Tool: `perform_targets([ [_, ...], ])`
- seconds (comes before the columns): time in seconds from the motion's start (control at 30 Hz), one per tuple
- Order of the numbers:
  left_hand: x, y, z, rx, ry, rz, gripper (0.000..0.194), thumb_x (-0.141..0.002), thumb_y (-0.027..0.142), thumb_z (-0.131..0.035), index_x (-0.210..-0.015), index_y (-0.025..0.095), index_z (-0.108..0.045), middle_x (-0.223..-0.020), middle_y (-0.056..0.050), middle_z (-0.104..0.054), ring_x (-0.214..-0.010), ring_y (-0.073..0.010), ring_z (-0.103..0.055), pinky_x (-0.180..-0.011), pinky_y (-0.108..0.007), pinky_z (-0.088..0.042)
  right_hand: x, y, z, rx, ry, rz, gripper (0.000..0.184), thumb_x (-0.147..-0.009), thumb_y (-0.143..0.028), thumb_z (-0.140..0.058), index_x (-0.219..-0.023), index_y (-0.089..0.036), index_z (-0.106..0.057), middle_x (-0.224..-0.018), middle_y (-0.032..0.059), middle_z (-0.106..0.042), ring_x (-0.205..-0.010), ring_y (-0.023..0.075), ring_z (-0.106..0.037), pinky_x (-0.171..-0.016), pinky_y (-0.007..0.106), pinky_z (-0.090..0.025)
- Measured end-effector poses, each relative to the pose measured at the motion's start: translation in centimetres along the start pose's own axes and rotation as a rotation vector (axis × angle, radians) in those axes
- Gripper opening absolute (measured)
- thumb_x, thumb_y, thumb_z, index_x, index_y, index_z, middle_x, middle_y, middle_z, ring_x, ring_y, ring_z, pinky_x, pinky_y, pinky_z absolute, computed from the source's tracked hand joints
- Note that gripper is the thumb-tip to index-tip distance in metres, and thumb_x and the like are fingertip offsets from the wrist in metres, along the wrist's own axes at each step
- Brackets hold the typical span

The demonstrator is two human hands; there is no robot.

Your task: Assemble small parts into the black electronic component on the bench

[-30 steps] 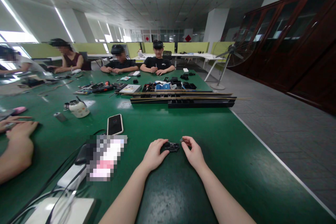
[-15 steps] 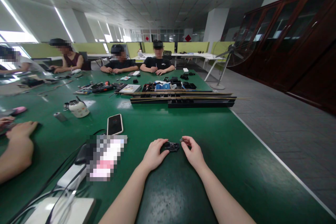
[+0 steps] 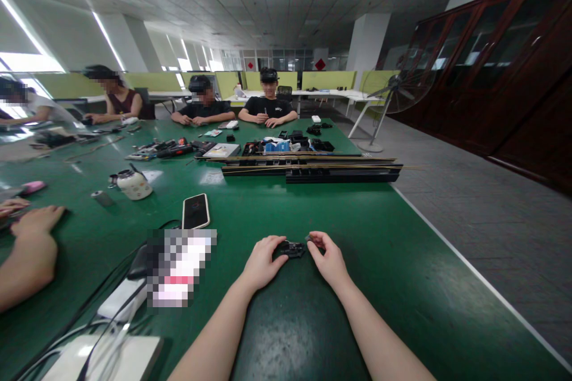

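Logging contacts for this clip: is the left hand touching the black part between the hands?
Touching. The head view shows the left hand with its thumb and fingers against one end of the black part, no gap between.

Left end of the black part hidden by the left hand. Dark piece at the right hand too small to identify. Pixelation masks the patch near the cables. Left edge cuts off a neighbour's forearm; bottom edge crops the white box.
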State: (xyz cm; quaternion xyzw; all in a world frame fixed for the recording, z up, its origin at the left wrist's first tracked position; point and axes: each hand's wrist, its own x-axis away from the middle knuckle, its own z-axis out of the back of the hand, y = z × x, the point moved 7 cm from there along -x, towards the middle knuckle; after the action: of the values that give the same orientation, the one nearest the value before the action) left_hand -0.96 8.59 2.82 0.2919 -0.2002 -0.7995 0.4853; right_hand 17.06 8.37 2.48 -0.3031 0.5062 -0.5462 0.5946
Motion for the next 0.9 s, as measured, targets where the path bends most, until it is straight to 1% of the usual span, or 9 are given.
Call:
perform_targets([
  [0.33,0.0,-0.1,0.0,0.001,0.001,0.006,0.040,-0.077,0.021,-0.062,-0.116,0.023,-0.054,-0.113,-0.006,-0.060,-0.105,-0.0236,-0.053,-0.092,-0.039,-0.040,-0.1,0.4,-0.2,-0.004,-0.011,-0.004,0.028,-0.074,-0.037,-0.059,-0.096,-0.020,-0.060,-0.089,0.0066,-0.070,-0.084,0.0205,-0.065,-0.081,0.037,-0.051],
  [0.53,0.0,0.0,0.0,-0.002,-0.005,0.009,0.040,-0.077,0.021,-0.063,-0.116,0.022,-0.054,-0.113,-0.006,-0.060,-0.105,-0.0234,-0.053,-0.091,-0.038,-0.040,0.0,0.4,-0.4,0.025,-0.054,0.015,0.024,-0.076,-0.034,-0.057,-0.096,-0.021,-0.062,-0.092,0.0057,-0.070,-0.086,0.0202,-0.064,-0.084,0.038,-0.050],
  [0.63,0.0,0.0,0.0,-0.004,-0.010,0.011,0.039,-0.077,0.021,-0.063,-0.115,0.023,-0.055,-0.114,-0.006,-0.060,-0.106,-0.0237,-0.053,-0.092,-0.039,-0.040,0.0,0.1,-0.5,0.051,-0.075,0.042,0.024,-0.076,-0.033,-0.058,-0.097,-0.023,-0.064,-0.093,0.0052,-0.069,-0.087,0.0208,-0.063,-0.085,0.040,-0.048],
  [0.77,-0.1,-0.1,-0.1,-0.006,-0.011,0.016,0.039,-0.077,0.021,-0.063,-0.115,0.024,-0.055,-0.113,-0.005,-0.061,-0.105,-0.0233,-0.053,-0.092,-0.039,-0.041,0.1,-0.7,-0.8,0.077,-0.120,0.097,0.019,-0.074,-0.030,-0.062,-0.091,-0.026,-0.067,-0.095,0.0041,-0.068,-0.094,0.0218,-0.060,-0.090,0.041,-0.045],
  [0.9,-0.1,-0.3,-0.3,-0.009,-0.011,0.013,0.038,-0.077,0.022,-0.063,-0.115,0.024,-0.055,-0.113,-0.005,-0.061,-0.106,-0.0232,-0.053,-0.092,-0.038,-0.041,0.4,-1.5,-1.5,0.166,-0.208,0.181,0.019,-0.075,-0.029,-0.062,-0.093,-0.028,-0.067,-0.095,0.0033,-0.067,-0.096,0.0221,-0.057,-0.090,0.041,-0.043],
])
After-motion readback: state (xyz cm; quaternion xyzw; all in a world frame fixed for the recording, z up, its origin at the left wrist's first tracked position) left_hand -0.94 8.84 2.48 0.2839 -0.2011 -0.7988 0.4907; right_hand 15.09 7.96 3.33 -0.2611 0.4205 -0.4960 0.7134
